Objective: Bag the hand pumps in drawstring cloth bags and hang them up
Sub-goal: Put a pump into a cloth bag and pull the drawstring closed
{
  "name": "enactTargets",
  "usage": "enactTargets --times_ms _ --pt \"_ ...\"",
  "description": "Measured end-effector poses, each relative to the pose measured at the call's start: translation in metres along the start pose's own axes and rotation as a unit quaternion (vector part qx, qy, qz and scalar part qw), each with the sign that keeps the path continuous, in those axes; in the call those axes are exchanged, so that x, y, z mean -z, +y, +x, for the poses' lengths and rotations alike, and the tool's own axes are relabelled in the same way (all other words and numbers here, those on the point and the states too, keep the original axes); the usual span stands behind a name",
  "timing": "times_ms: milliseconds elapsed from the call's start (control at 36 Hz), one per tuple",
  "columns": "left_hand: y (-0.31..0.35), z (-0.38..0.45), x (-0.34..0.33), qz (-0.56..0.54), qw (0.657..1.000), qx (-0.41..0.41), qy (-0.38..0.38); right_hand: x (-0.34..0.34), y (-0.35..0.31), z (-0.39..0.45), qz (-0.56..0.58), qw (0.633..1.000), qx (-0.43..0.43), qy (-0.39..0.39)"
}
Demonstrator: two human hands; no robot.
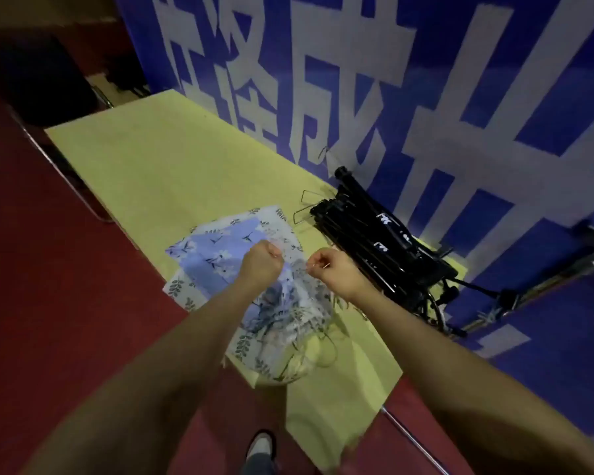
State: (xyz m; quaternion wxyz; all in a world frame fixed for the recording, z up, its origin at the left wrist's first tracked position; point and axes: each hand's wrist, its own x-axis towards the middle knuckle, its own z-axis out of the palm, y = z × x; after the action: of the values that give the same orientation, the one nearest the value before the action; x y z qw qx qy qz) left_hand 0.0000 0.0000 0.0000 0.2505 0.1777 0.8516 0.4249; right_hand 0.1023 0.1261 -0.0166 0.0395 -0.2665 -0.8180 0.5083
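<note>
A floral drawstring cloth bag (288, 317) hangs lifted above the yellow table (144, 159), blurred by motion. My left hand (263, 260) grips its top edge at the left. My right hand (330, 267) pinches the top edge or cord at the right, a short gap from the left hand. Thin drawstrings dangle below the bag. Flat floral cloth bags (220, 245) lie stacked on the table under my hands. A pile of black hand pumps (374, 241) lies to the right against the wall. What the lifted bag holds is hidden.
A blue wall banner (426, 97) with large white characters stands right behind the table. Thin wire hooks (306, 207) lie beside the pumps. Red floor (48, 303) runs along the left, a dark chair (42, 80) sits at the far left, and my shoe (261, 443) shows below.
</note>
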Motion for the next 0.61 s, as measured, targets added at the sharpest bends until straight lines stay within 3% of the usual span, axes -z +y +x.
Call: enactTargets --times_ms 139,222,306,361,472,611 --pt "-0.036 0.008 0.002 0.14 0.989 -0.007 -0.055 -0.039 0.012 0.012 -0.12 0.99 -0.037 -0.064" --pt "-0.04 0.011 0.001 0.186 0.98 -0.021 -0.062 -0.053 0.02 0.017 -0.257 0.965 -0.029 -0.035" --pt "-0.047 0.017 -0.002 0.233 0.966 -0.059 -0.094 -0.062 0.026 0.022 -0.273 0.961 -0.043 -0.023" --pt "-0.045 0.017 -0.002 0.25 0.958 -0.058 -0.126 -0.063 0.025 0.024 -0.232 0.972 -0.034 -0.016" --pt "-0.049 0.019 0.0 0.296 0.936 -0.104 -0.157 -0.058 0.009 0.021 0.023 0.999 -0.019 0.022" --pt "-0.04 0.02 0.01 0.299 0.931 -0.195 -0.076 -0.043 -0.012 0.027 0.121 0.989 -0.01 0.088"
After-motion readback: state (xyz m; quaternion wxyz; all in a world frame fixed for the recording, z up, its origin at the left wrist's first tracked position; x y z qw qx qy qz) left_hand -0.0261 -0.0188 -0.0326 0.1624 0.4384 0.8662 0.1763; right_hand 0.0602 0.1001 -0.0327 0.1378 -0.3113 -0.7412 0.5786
